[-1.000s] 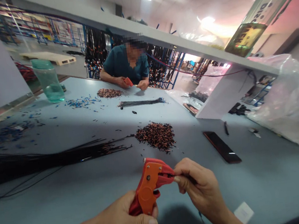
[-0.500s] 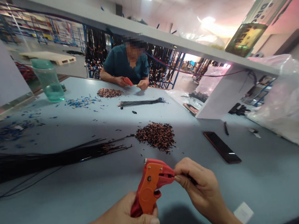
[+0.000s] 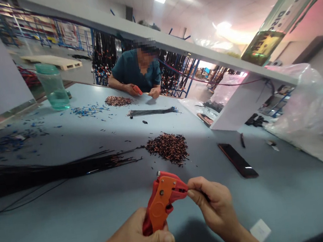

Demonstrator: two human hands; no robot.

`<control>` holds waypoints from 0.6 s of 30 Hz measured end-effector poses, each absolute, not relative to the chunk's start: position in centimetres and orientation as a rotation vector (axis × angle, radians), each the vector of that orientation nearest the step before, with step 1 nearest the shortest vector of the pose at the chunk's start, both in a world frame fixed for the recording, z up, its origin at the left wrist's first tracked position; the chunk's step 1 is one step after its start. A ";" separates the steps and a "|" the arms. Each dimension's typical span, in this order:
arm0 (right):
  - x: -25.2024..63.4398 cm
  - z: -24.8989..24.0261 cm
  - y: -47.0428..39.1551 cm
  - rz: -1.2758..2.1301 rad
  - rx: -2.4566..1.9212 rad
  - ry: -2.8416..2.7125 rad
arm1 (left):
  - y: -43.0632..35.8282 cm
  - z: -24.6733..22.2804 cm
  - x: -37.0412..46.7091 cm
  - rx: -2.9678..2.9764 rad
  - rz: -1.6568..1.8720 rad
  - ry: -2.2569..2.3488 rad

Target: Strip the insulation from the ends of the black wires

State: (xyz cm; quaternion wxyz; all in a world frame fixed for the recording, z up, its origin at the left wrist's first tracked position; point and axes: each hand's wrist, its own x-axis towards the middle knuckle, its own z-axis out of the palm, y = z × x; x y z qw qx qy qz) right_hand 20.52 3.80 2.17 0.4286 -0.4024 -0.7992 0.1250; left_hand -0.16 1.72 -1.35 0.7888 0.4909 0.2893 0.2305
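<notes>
My left hand (image 3: 147,236) is wrapped round the handle of a red and orange wire stripper (image 3: 160,204), its thumb across the grip. The tool's jaws point right, towards my right hand (image 3: 213,201). There the thumb and forefinger pinch a thin black wire right at the jaw tip; most of the wire is hidden by the fingers. Beyond the stripper lies a pile of short black and copper-coloured offcuts (image 3: 168,148). To the left, a long bundle of black wires (image 3: 52,171) stretches across the table, its bare ends towards the pile.
A dark phone (image 3: 238,160) and a small white block (image 3: 260,230) lie on the right. Across the table a co-worker (image 3: 135,71) holds a red tool, near another offcut pile (image 3: 118,100) and wire bundle (image 3: 152,111). A green bottle (image 3: 52,87) stands back left; clear plastic (image 3: 301,118) hangs right.
The stripper's trigger sits closer to the handle now, as my left hand squeezes. My right hand has shifted slightly left and stays at the jaw tip.
</notes>
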 end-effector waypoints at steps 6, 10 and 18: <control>20.4 2.0 3.9 0.327 -1.027 -2.010 | 1.6 -1.4 0.0 0.915 0.549 0.662; 20.4 1.9 4.1 0.346 -1.041 -2.006 | 1.6 -1.8 -0.1 0.864 0.557 0.641; 20.6 2.3 4.3 0.329 -1.052 -2.047 | 1.6 -2.3 -0.1 0.891 0.549 0.596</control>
